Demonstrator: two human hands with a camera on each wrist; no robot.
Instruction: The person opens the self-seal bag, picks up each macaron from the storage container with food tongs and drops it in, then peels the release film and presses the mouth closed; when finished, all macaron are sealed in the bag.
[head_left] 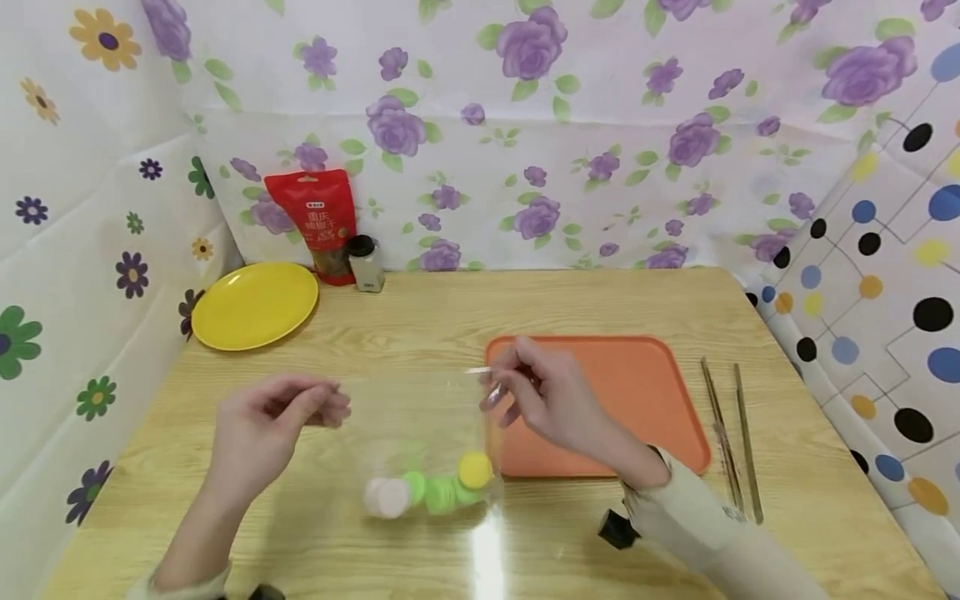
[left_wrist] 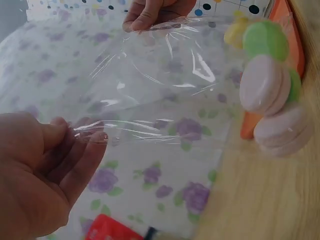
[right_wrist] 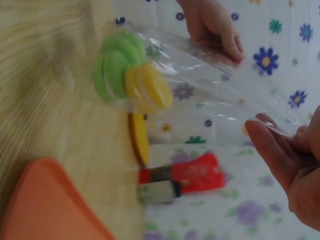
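Note:
A clear plastic bag [left_wrist: 150,95] hangs between my two hands above the table. Several macarons lie at its bottom: pale pink ones [left_wrist: 265,85], green ones [right_wrist: 117,65] and a yellow one [right_wrist: 148,87]. My left hand [head_left: 266,425] pinches one upper side of the bag between thumb and fingers, as the left wrist view shows. At the opposite upper corner, my right hand [head_left: 551,396] pinches the plastic. The bag's film is so transparent that its edges are hard to trace in the head view.
An orange tray [head_left: 622,400] lies behind and under my right hand. To its right are metal chopsticks or tongs [head_left: 723,433], their kind unclear. A yellow plate [head_left: 255,307], a red food pouch [head_left: 318,221] and a black-capped jar [head_left: 366,265] stand at the back left.

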